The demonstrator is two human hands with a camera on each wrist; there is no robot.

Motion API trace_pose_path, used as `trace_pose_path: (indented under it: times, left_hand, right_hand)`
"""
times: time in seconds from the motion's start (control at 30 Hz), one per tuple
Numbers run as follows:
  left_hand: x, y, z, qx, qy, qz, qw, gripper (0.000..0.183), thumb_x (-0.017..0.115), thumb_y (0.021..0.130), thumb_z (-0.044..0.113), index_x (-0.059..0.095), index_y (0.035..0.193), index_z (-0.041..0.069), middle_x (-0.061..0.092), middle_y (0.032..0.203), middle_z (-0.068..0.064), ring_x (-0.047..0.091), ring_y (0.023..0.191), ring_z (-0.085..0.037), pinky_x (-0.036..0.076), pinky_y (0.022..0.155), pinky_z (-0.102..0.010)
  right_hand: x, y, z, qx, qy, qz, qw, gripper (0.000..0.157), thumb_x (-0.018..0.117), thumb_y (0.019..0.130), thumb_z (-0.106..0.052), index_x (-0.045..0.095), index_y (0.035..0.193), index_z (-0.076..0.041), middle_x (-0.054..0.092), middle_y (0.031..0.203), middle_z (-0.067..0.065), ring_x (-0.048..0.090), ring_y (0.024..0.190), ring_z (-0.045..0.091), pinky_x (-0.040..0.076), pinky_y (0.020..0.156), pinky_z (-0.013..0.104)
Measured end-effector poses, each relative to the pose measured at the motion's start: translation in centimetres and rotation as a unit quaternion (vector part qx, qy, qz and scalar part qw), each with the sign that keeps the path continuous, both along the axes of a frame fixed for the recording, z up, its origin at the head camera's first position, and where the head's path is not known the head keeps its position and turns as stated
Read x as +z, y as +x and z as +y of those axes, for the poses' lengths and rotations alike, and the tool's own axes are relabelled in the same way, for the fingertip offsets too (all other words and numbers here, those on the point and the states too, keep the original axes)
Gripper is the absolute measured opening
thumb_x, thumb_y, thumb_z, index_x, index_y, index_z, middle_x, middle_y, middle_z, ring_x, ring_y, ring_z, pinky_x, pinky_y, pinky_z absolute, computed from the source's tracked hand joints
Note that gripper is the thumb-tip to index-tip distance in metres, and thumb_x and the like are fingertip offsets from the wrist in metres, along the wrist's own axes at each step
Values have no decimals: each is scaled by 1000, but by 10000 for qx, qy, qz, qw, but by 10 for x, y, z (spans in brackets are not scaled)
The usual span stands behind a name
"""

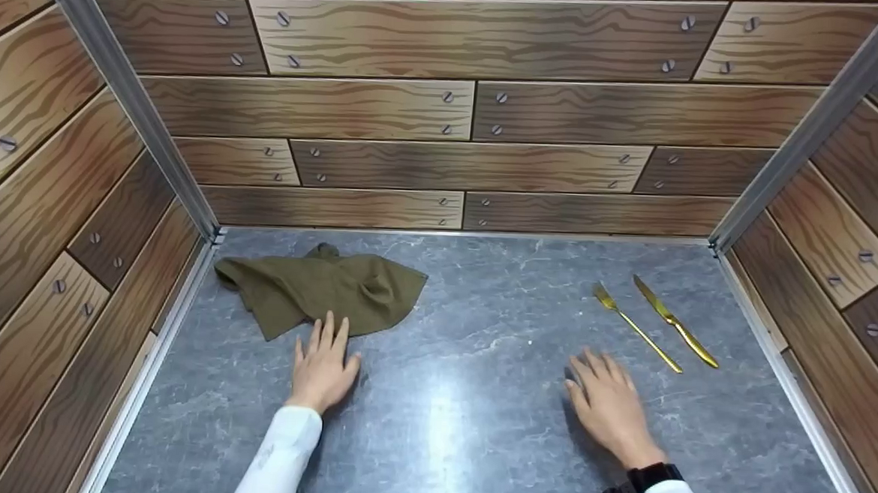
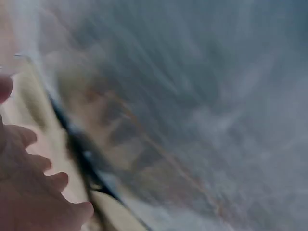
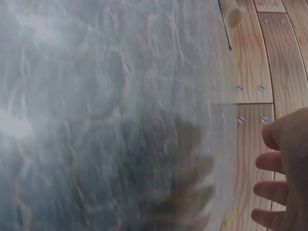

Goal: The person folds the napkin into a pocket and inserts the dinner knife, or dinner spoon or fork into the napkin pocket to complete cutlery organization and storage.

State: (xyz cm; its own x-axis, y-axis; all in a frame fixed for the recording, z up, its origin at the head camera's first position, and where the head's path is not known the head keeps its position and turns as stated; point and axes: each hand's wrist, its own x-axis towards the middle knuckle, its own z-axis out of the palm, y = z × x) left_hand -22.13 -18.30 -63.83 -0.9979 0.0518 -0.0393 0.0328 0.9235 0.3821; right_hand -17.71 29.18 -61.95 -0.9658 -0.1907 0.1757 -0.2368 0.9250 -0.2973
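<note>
An olive-green cloth (image 1: 347, 287) lies crumpled at the back left of the grey marbled surface. My left hand (image 1: 321, 372) is just in front of it with fingers extended, their tips overlapping the cloth's near edge in the head view; contact cannot be told. Over on the right, my right hand (image 1: 611, 406) hovers or rests with loosely spread fingers and nothing in its grasp. Beyond it lie a gold fork (image 1: 636, 326) and, to the fork's right, a gold knife (image 1: 677, 323). The right wrist view shows the right hand's fingers (image 3: 272, 191) slightly bent, apart.
Wood-patterned panels (image 1: 476, 113) wall the surface (image 1: 465, 323) at the back and both sides. Metal strips (image 1: 148, 370) run along its edges. The right wrist carries a black strap with a device (image 1: 644, 483). The left wrist view is blurred.
</note>
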Motion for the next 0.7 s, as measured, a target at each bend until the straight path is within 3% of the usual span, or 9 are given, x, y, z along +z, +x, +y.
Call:
trace_pose_path:
  times: [0.17, 0.27, 0.5, 0.7]
  left_hand:
    - [-4, -11, 0, -138, -278, -364, 9989, 59, 41, 108, 35, 32, 162, 12, 17, 170, -12, 7, 156, -36, 3, 120, -66]
    - [-1, -10, 9, -423, -505, -244, 9975, 56, 42, 107, 31, 40, 158, 9, 28, 166, -13, 14, 155, -36, 6, 121, -64]
    - [11, 4, 48, -1116, -1000, -65, 9887, 51, 43, 105, 31, 50, 153, 12, 41, 160, -11, 33, 148, -37, 15, 120, -63]
    - [20, 20, 84, -1764, -1186, 231, 9769, 47, 47, 103, 29, 59, 146, 16, 52, 150, -10, 45, 139, -35, 27, 117, -63]
  right_hand:
    - [-6, -4, -8, 107, 8, -17, 9999, 43, 57, 105, -23, 60, 142, -3, 49, 151, 24, 36, 143, 48, 26, 117, 64]
    - [-9, -5, -11, 147, 23, -28, 9999, 41, 56, 105, -21, 60, 141, -2, 51, 149, 23, 37, 142, 47, 27, 117, 63]
    - [-10, -9, -20, 310, 14, -52, 9995, 41, 55, 105, -18, 60, 142, -3, 52, 149, 22, 37, 143, 47, 27, 116, 64]
    - [-8, -15, -38, 687, 11, -9, 9976, 41, 55, 104, -14, 58, 144, -3, 50, 150, 21, 37, 143, 47, 26, 118, 62]
